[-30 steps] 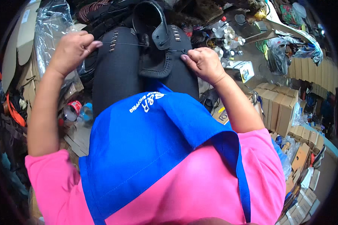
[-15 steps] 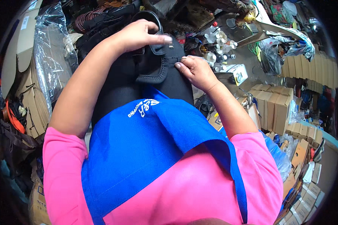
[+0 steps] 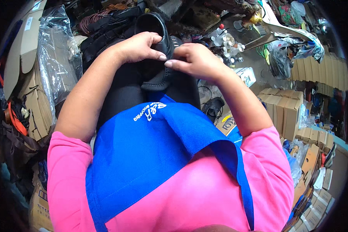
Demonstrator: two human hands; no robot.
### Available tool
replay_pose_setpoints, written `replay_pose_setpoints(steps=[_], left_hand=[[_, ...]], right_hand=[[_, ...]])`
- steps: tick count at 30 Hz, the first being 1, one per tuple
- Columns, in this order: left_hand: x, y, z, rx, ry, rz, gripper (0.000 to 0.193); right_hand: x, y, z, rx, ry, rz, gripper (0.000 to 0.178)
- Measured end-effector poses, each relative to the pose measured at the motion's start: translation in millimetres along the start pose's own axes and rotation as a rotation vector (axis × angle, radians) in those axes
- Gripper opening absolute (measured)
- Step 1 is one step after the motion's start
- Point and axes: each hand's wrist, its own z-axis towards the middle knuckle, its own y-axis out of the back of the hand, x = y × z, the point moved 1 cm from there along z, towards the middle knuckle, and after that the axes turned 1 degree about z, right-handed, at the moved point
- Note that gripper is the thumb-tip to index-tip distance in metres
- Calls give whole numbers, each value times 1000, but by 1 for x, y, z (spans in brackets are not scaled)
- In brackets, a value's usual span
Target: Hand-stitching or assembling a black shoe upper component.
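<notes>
Black leather shoe with stitched edging [image 3: 155, 79] on the lap, over black fabric trousers [image 3: 118, 87]. Left hand [image 3: 139, 47] by the shoe's opening, right hand [image 3: 199, 61] at its right side, thumb tips close together. Grip, both hands: can't tell if anything's pinched, fingers partly hidden. Blue cloth apron [image 3: 143, 147] just below the shoe; clear plastic bottles [image 3: 229, 40] on the floor, beyond the right hand.

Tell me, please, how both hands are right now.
Left hand: partly curled at the black shoe; grip cannot be told.
Right hand: partly curled; grip cannot be told.
</notes>
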Motion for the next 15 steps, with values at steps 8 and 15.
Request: replay_pose_setpoints(steps=[8,15], left_hand=[[0,-3,-4,-43,-118,-20,28],[0,4,-10,-26,-66,-68,25]], right_hand=[[-7,-10,1,69,194,-76,23],[6,30,-49,-55,-70,292,22]])
